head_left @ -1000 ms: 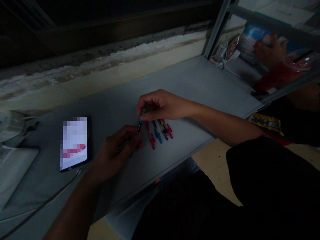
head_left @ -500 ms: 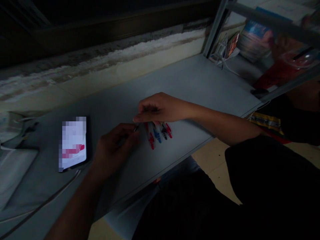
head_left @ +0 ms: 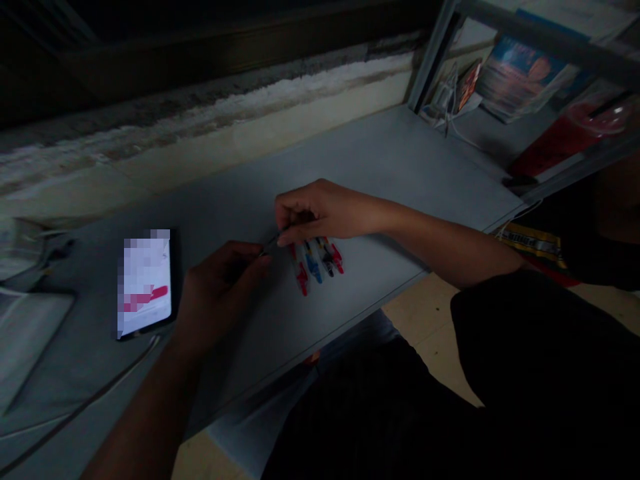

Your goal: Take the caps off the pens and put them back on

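Observation:
Between my two hands runs a thin dark rod (head_left: 271, 244), pen-like in size; its exact kind is too dim to tell. My left hand (head_left: 223, 277) pinches its near left end with thumb and forefinger. At the other end, the fingertips of my right hand (head_left: 323, 212) close on it. Below my right hand several clear-bodied pens lie side by side: a red pen (head_left: 302, 279), a blue pen (head_left: 315, 268), a black pen (head_left: 327, 262) and another red one (head_left: 338, 259). Their far ends are partly hidden by my right hand.
A lit phone (head_left: 145, 287) lies left of my left hand, with a cable (head_left: 120, 373) near it. A pale flat object (head_left: 35, 340) sits at the far left. Beyond the metal shelf frame (head_left: 435, 57) stand a red drink cup (head_left: 555, 137) and stacked books (head_left: 520, 80).
My hands have drawn slightly apart, exposing more of the thin rod between them. My left hand shifted a little left. Near the drink cup, a blurred reddish-brown shape is gone.

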### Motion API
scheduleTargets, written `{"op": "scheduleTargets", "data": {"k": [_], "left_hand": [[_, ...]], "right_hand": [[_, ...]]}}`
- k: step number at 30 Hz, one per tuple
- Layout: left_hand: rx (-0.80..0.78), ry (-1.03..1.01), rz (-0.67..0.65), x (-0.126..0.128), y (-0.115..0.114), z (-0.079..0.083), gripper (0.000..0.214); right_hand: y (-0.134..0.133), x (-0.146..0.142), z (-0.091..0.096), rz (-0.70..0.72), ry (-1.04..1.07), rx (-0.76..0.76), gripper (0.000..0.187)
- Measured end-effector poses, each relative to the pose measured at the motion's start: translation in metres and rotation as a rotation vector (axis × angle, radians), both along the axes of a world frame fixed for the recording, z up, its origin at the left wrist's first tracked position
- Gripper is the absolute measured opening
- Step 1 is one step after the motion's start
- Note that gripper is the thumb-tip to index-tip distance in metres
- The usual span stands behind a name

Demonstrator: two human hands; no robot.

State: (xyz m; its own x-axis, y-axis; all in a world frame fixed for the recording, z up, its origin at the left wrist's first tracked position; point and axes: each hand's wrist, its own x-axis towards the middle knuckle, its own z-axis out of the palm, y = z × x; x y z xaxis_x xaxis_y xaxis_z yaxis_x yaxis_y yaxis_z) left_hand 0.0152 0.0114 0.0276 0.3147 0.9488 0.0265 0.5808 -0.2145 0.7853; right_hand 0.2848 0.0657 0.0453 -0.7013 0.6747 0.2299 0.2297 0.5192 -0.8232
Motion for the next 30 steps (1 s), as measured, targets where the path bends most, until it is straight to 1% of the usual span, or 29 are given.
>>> {"op": "scheduleTargets", "data": {"k": [1,2,3,4,5,6,8,10,11,12,14,16,18,20,21,22,23,25,27,28,30], "left_hand": [[0.005,0.004,-0.01,0.0,0.0,0.0,0.023],[0.013,0.008,-0.02,0.0,0.0,0.0,0.022],[0.022,0.012,-0.031,0.0,0.0,-0.001,0.021],[0.033,0.012,-0.037,0.0,0.0,-0.002,0.021],[0.04,0.012,-0.038,0.0,0.0,-0.003,0.022],[0.044,0.014,-0.04,0.0,0.0,-0.004,0.022],[0.053,0.016,-0.043,0.0,0.0,-0.006,0.022],[0.056,0.017,-0.036,0.0,0.0,-0.007,0.021],[0.053,0.016,-0.031,0.0,0.0,-0.007,0.021],[0.051,0.017,-0.023,0.0,0.0,-0.007,0.021],[0.057,0.024,-0.001,0.0,0.002,-0.006,0.023],[0.077,0.032,0.003,-0.001,0.003,-0.005,0.024],[0.081,0.052,-0.021,-0.002,0.005,-0.004,0.025],[0.077,0.084,-0.036,-0.003,0.005,-0.003,0.029],[0.077,0.097,-0.031,-0.003,0.004,-0.002,0.03],[0.082,0.099,-0.015,-0.003,0.004,-0.001,0.03],[0.089,0.091,0.003,-0.003,0.005,0.0,0.028],[0.084,0.074,0.009,-0.003,0.006,0.002,0.026],[0.055,0.101,-0.053,-0.004,0.008,0.003,0.03],[0.036,0.123,-0.096,-0.004,0.01,0.003,0.036],[-0.003,0.15,-0.174,-0.005,0.012,0.003,0.046]], "right_hand": [[0.0,0.0,0.0,0.011,-0.061,-0.009,0.038],[0.0,0.0,0.001,0.005,-0.115,-0.014,0.048],[-0.001,-0.001,0.002,-0.017,-0.14,-0.01,0.048],[-0.001,-0.001,0.002,-0.043,-0.134,0.001,0.039],[-0.001,-0.001,0.003,-0.057,-0.108,0.017,0.024],[-0.001,-0.001,0.003,-0.053,-0.084,0.031,0.015],[-0.001,-0.001,0.003,-0.022,-0.087,0.05,0.013],[0.0,-0.001,0.002,-0.021,-0.124,0.061,0.032],[0.001,0.0,0.001,-0.039,-0.127,0.063,0.037],[0.002,0.0,0.0,-0.06,-0.112,0.064,0.033],[0.003,0.002,-0.002,-0.056,-0.061,0.068,0.012],[0.004,0.003,-0.003,-0.004,-0.037,0.083,0.017],[0.005,0.003,-0.002,0.037,-0.082,0.087,0.01],[0.005,0.002,-0.001,0.047,-0.171,0.066,0.03],[0.004,0.002,0.0,0.041,-0.206,0.058,0.037],[0.004,0.001,0.0,0.033,-0.223,0.057,0.04],[0.004,0.001,-0.001,0.028,-0.219,0.064,0.039],[0.004,0.001,-0.001,0.013,-0.156,0.103,0.026],[0.005,0.003,-0.002,-0.006,-0.074,0.159,0.01],[0.005,0.004,-0.002,-0.011,-0.041,0.186,0.006],[0.006,0.007,-0.002,-0.01,-0.005,0.217,0.01]]}}
